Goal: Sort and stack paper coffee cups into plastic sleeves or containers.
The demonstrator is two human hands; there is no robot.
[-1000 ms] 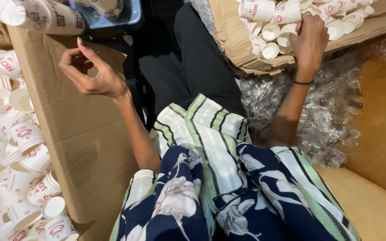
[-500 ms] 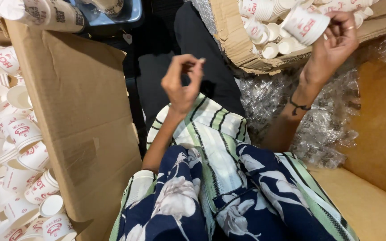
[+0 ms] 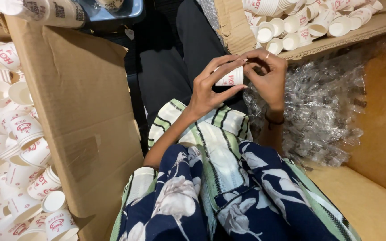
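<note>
You pinch one small paper cup (image 3: 230, 78) between both hands, left hand (image 3: 208, 89) gripping its side, right hand (image 3: 269, 76) at the rim, mid-scene above your lap, steadying it for fingertip work.

Cardboard boxes (image 3: 86, 111) of loose paper cups (image 3: 14, 134) at left and upper right, crinkled plastic wrap (image 3: 322, 107) at right, floral cloth (image 3: 220, 192) below.

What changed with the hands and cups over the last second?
The right hand lifted a small white paper cup with red print out of the upper right cardboard box and brought it to mid-frame. The left hand, empty before, swung right and gripped it too. The left cardboard box of cups and crumpled clear plastic stayed put.
</note>
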